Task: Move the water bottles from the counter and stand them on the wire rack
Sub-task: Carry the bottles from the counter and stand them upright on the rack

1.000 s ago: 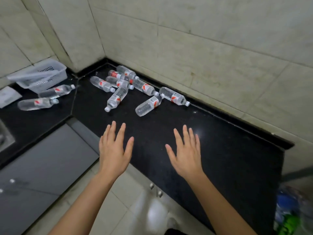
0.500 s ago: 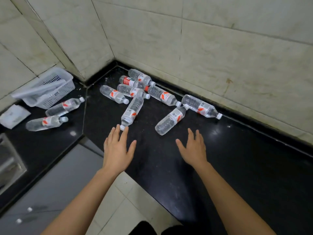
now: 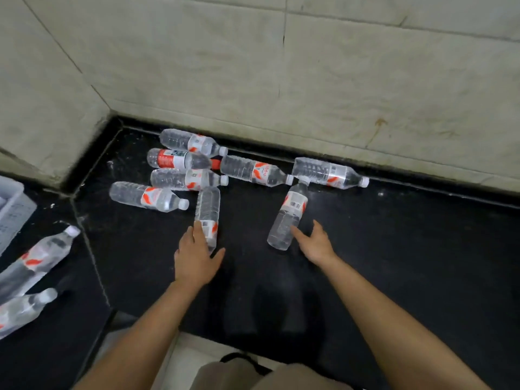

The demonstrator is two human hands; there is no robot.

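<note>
Several clear water bottles with red-and-white labels lie on their sides on the black counter, clustered in the corner. My left hand rests over the cap end of one bottle, fingers along its left side and thumb spread right. My right hand touches the base end of another bottle with its fingers, thumb raised. Neither hand is closed around its bottle. Two more bottles lie at the left edge. No wire rack is in view.
Tiled walls close off the counter at the back and left. A white plastic basket sits at the far left. The counter's front edge runs below my forearms, with pale floor beneath.
Both hands have reached forward from above the counter's front part to the two nearest bottles and now touch them. The view has moved closer to the corner.
</note>
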